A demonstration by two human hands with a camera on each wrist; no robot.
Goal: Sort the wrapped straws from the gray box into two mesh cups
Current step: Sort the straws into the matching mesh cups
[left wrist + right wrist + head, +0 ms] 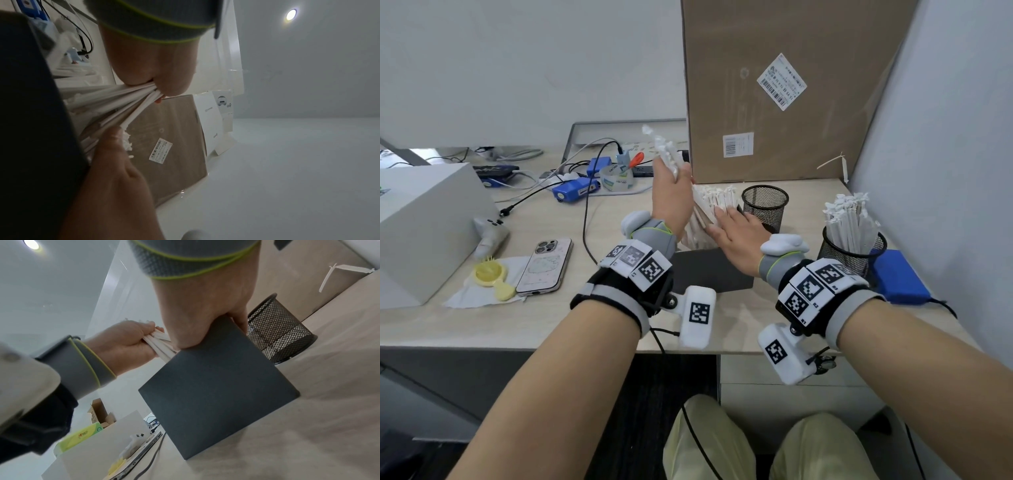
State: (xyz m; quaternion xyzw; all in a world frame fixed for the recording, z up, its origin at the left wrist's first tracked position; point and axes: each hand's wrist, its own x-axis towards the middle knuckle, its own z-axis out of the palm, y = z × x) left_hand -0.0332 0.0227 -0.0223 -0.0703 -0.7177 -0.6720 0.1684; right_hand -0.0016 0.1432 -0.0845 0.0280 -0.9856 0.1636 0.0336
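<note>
My left hand grips a bundle of white wrapped straws and holds it up, tilted, over the gray box; the left wrist view shows the bundle fanning out of the fist. More straws stand in the box. My right hand lies flat on the box's top, fingers straight against those straws. An empty black mesh cup stands just behind the box. A second mesh cup, at the right, is full of straws. In the right wrist view the palm sits on the box's upper edge.
A tall cardboard box stands behind the cups, with a loose straw against it. A blue pack lies beside the full cup. On the left are a phone, a yellow brush, a white box, a tape roll and cables.
</note>
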